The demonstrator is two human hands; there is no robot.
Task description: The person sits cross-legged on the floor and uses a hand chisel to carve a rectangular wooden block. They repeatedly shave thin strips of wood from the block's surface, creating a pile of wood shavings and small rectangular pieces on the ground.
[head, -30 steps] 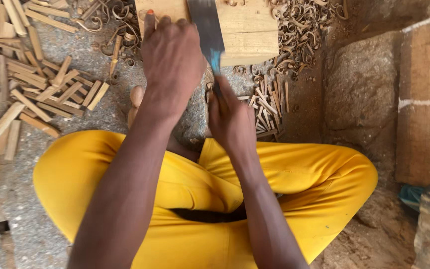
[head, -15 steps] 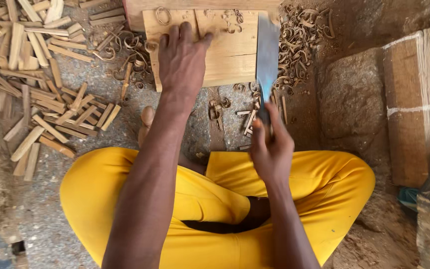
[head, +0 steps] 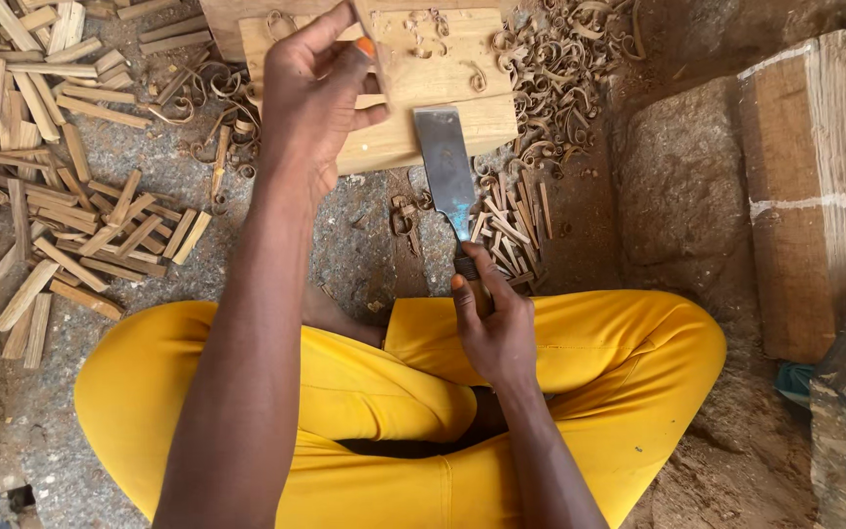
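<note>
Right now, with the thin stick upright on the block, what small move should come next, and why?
Probably bring the blade up over the stick: the left hand holds it upright on the wooden block, while the right hand keeps the blade low beside it.

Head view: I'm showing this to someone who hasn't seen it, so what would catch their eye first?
Bright yellow trousers fill the bottom. Above them, the right hand grips a broad flat blade that reaches up to a pale wooden block, where the left hand pinches a thin wooden stick. Cut sticks lie at left.
</note>
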